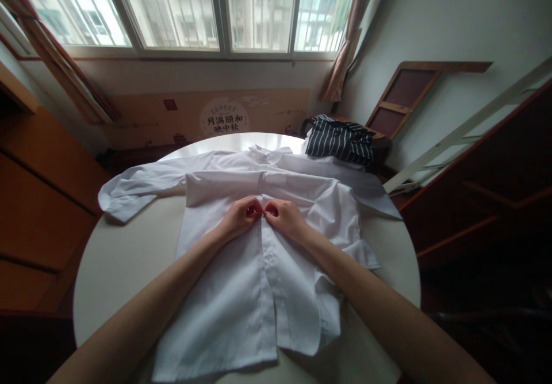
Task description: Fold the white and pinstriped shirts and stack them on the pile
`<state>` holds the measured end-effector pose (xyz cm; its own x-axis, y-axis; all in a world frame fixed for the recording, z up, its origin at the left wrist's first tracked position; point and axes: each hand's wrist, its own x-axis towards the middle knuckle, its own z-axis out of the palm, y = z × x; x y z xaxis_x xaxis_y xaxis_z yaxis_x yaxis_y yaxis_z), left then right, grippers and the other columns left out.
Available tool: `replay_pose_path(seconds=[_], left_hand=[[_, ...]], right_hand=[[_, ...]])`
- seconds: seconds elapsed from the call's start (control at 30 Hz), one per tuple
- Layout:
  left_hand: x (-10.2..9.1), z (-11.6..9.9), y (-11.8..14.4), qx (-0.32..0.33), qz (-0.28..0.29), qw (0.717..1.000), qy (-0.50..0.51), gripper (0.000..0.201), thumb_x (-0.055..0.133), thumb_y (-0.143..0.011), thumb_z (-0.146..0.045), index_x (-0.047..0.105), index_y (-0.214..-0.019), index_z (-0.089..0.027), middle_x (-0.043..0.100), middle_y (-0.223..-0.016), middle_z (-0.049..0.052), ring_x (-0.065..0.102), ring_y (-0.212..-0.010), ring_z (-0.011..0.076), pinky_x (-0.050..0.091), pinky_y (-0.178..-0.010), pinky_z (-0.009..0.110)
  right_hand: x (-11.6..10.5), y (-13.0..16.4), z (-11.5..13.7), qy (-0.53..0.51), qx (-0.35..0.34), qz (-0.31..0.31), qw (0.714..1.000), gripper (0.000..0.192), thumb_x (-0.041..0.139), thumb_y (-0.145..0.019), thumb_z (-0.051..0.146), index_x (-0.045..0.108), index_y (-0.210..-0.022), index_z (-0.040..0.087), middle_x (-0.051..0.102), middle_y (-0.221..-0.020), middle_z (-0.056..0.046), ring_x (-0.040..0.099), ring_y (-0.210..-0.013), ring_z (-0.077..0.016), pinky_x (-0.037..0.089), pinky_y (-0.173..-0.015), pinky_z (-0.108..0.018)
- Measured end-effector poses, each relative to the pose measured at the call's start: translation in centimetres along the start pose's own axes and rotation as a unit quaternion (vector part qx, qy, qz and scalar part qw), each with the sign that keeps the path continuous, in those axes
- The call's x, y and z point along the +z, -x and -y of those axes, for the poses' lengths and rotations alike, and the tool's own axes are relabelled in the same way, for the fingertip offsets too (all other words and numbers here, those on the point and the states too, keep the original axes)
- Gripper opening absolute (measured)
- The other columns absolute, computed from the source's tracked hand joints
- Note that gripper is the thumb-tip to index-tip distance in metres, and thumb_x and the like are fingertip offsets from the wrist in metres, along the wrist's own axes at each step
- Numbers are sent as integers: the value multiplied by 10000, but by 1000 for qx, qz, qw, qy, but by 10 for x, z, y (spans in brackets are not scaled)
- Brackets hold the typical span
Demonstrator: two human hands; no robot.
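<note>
A white long-sleeved shirt lies spread across a round table, its collar at the far side and its hem toward me. One sleeve stretches out to the left. Along the front opening, my left hand pinches the placket edge from the left. Facing it, my right hand pinches the other edge, and the fingertips of both hands nearly meet. Any button between them is hidden by the fingers. Below my hands the two front panels part toward the hem, and the right panel is rumpled.
The pale round table carries the shirt. Black-and-white striped cloth is heaped at its far right edge. A wooden cabinet stands at left, a wooden frame leans at the right wall, and windows with curtains are ahead.
</note>
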<state>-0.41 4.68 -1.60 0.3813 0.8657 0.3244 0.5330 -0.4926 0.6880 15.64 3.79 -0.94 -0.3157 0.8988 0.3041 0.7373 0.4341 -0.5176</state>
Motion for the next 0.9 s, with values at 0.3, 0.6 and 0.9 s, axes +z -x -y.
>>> replay_pose_path(seconds=[0.3, 0.6, 0.9], left_hand=[[1, 0, 0, -9, 5, 1000, 1, 58, 485, -666, -129, 533, -646, -155, 489, -596, -42, 399, -546, 70, 334, -520, 171], [1, 1, -1, -10, 12, 1000, 14, 56, 479, -649, -110, 512, -639, -155, 486, -610, -43, 406, -561, 72, 329, -528, 173], [1, 1, 0, -22, 17, 999, 16, 57, 471, -656, -115, 496, -634, -161, 462, -596, -50, 382, -552, 71, 317, -520, 173]], right_hand=[[0, 0, 0, -3, -1, -3, 1000, 111, 528, -739, 213, 627, -727, 164, 648, -702, -36, 545, -616, -127, 346, -585, -222], [0, 0, 0, -3, -4, -5, 1000, 110, 524, -740, 213, 620, -722, 162, 644, -697, -35, 544, -619, -128, 347, -589, -222], [1, 0, 0, -3, -7, -4, 1000, 104, 527, -739, 213, 618, -726, 165, 644, -707, -35, 542, -620, -127, 345, -591, -224]])
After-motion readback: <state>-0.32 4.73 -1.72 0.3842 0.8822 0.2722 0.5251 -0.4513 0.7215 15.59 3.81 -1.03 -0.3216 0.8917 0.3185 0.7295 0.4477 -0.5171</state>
